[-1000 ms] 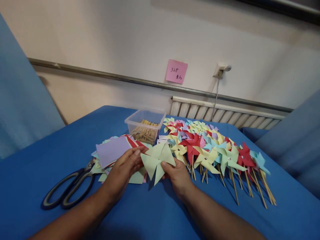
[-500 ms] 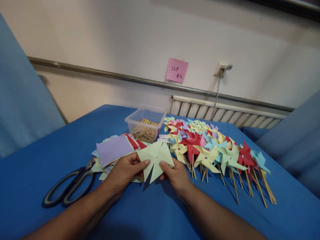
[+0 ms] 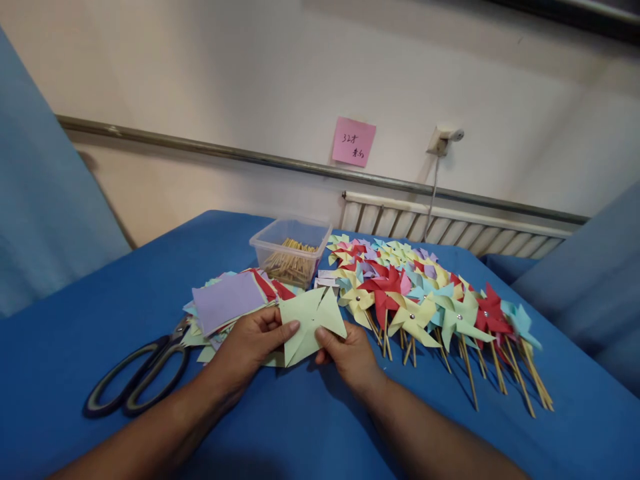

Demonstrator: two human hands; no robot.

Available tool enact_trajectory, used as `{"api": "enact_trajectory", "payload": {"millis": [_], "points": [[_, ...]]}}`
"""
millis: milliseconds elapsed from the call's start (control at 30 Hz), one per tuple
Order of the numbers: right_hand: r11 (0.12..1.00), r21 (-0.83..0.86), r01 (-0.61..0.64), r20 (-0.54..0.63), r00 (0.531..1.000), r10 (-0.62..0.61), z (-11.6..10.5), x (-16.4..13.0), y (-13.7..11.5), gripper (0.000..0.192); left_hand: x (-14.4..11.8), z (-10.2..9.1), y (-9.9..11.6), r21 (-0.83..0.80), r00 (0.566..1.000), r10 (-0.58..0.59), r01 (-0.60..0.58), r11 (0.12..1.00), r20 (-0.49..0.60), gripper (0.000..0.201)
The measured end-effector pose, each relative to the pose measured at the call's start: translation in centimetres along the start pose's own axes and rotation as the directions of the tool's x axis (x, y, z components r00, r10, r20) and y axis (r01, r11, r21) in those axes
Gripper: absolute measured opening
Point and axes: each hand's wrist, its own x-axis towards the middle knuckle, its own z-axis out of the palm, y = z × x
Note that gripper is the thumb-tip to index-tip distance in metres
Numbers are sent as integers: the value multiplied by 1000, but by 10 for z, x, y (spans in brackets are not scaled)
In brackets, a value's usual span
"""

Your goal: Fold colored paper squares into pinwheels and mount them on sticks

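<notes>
A pale wall (image 3: 300, 80) fills the background, crossed by a metal rail (image 3: 210, 153), with a pink sticky note (image 3: 353, 142) stuck above the rail and a white radiator (image 3: 450, 223) below it. In front of the wall, a table under a blue cloth (image 3: 125, 293) takes up the lower part of the view. On the cloth, right of the clear plastic box (image 3: 291, 250) of wooden sticks, lies a broad spread of finished paper pinwheels (image 3: 425, 300) on sticks, in red, yellow, green, blue and purple. Left of the box sits a stack of coloured paper squares (image 3: 227, 300), and black-handled scissors (image 3: 135, 377) lie further left and nearer. Just in front of the box, a pale green cut paper (image 3: 310, 323), slit toward its centre with pointed flaps, is held above the cloth. The left hand (image 3: 250, 347) pinches its left edge, thumb on top; the right hand (image 3: 350, 357) grips its lower right edge.
</notes>
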Motion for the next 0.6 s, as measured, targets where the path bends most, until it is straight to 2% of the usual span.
{"api": "enact_trajectory", "payload": {"millis": [133,233,367,600], "points": [[999,28,-30,22,999,30,0,1,0,42,-1,0,-1,-35,999,-17,19,999,47,30],[998,46,-52,55,997,50,0,1,-1,41,-1,1,0,-47,992,-16,22,999,129,33],[992,91,-89,127,989,77,0,1,-2,43,0,1,-2,-9,973,18,-17,1000,229,27],[982,137,-131,348,934,76,0,-5,-4,37,0,0,-4,-70,996,34,-27,997,88,23]]}}
